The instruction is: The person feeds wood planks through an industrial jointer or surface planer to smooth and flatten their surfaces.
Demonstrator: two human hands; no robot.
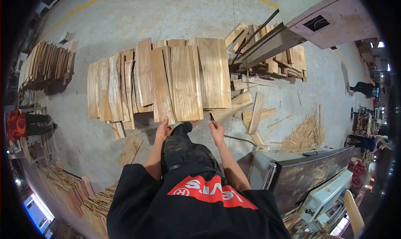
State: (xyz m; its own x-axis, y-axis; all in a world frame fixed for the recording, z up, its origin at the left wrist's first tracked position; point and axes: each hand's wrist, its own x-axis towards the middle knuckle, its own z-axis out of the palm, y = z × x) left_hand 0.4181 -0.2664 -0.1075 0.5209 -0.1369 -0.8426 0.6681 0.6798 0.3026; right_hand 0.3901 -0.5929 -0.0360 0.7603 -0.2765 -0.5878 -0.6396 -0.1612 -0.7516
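Several wooden boards point(186, 82) lie side by side, some overlapping, in a raised row in front of me. My left hand point(164, 130) is at the near end of a narrow board point(162, 82), with the thumb at its edge and the fingers curled below. Just right of my knees, my right hand point(216, 131) is closed around a small dark stick-like tool point(211, 117), perhaps a pen or marker. Its tip points toward the near edge of the boards. Most of the tool is hidden in the fingers.
Board stacks stand at left point(46, 67), lower left point(67, 186) and behind a metal post point(267, 49). Offcuts point(257, 113) and a heap of wood strips point(307, 132) litter the floor at right. A large machine point(309, 172) stands close on my right. Other people are at both sides.
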